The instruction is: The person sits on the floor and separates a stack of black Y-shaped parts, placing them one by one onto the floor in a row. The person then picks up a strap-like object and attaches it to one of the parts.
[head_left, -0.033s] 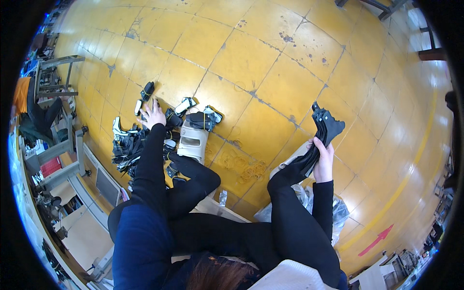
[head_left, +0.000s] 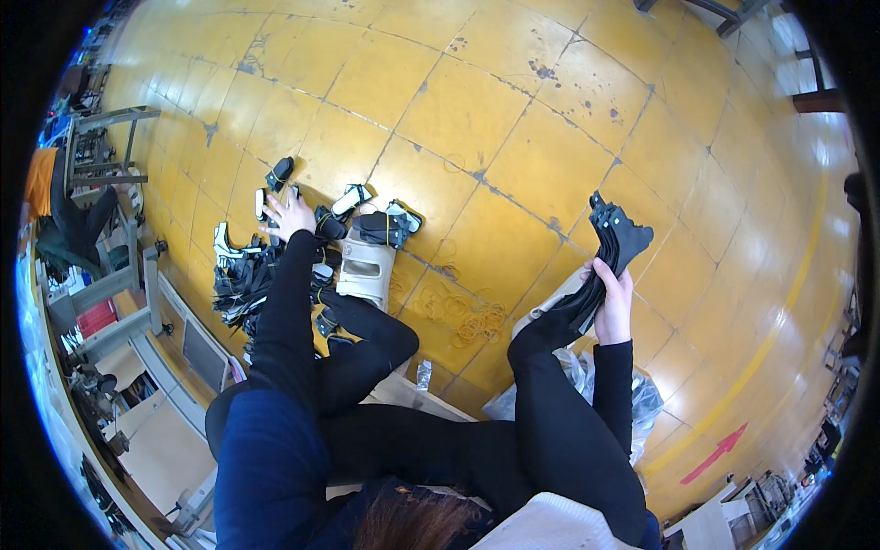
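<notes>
My right hand [head_left: 614, 307] is wrapped round the lower end of a stack of flat black cut pieces [head_left: 623, 238] with notched ends, held above my right knee. Out to the left, my left hand [head_left: 291, 217] has its fingers spread over a floor pile of black and white pieces [head_left: 246, 280]. Whether its fingertips touch anything cannot be made out. Close to those fingers lie a small black bundle [head_left: 280, 173] and a white-topped piece [head_left: 260, 204]. A banded black bundle [head_left: 380, 228] rests at the front of my beige left shoe [head_left: 365, 275].
Loose rubber bands [head_left: 478, 323] are scattered on the yellow tiled floor [head_left: 477, 101] between my legs. Clear plastic bags [head_left: 646, 403] lie beside my right leg. Metal-framed benches [head_left: 119, 312] stand at the left, where another person's dark-clothed legs [head_left: 82, 215] show.
</notes>
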A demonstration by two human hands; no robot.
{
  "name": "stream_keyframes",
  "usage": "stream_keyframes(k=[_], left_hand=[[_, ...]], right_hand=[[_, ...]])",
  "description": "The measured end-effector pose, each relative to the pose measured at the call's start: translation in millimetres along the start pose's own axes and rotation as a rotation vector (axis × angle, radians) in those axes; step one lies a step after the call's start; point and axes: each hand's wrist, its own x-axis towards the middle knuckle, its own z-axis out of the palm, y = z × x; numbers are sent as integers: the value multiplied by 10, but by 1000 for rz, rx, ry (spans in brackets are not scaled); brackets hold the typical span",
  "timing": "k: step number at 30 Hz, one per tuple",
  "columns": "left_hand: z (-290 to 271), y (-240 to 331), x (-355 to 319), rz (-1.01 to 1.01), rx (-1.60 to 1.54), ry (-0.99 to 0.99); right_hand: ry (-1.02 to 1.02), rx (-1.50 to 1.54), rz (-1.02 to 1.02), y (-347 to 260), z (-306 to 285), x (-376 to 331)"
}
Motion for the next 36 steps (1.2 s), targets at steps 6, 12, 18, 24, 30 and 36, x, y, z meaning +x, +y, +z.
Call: stream_keyframes(k=[6,12,18,24,30,36], left_hand=[[-345,1528,-586,849,-544,468],[-464,1968,-1127,1203,-284,228],[-319,1397,-554,1198,11,141],[-1035,1559,-713,1116,-434,-673],[-1097,2139,-2414,772,-1427,-1673],[-1320,2168,-2840,435,-1920,-1892]], right_hand=[[-18,-57,-37,-11,208,22],[-40,-57,-7,9,244,11],[-77,-59,-47,-21,209,35],[-221,-69,-50,41,289,22],[-329,-91,-113,251,551,-9],[94,-863,-587,100,473,1]])
